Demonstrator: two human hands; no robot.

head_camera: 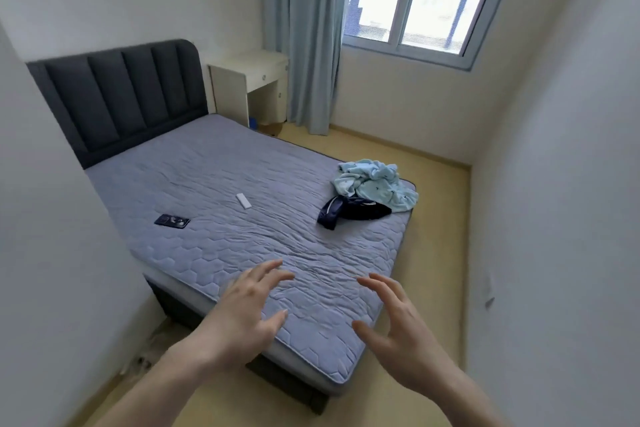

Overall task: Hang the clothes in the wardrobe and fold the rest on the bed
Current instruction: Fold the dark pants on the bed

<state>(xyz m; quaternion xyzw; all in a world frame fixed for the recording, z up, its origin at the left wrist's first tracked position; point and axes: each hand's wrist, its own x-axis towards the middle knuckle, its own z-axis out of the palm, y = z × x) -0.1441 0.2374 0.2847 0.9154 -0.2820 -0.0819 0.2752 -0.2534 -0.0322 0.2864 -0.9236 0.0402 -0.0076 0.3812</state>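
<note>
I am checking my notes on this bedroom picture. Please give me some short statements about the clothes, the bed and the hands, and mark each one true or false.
1. Both hands hold nothing. True: the left hand and the right hand are open above the foot of the bed.
2. The light blue garment is folded neatly. False: it lies crumpled near the right edge of the bed.
3. A dark garment lies beside the light blue one. True.
4. The phone lies on the floor. False: it lies on the mattress.
5. A small white remote lies on the bed. True.
6. The curtain covers the whole window. False: it hangs at the left side.
</note>
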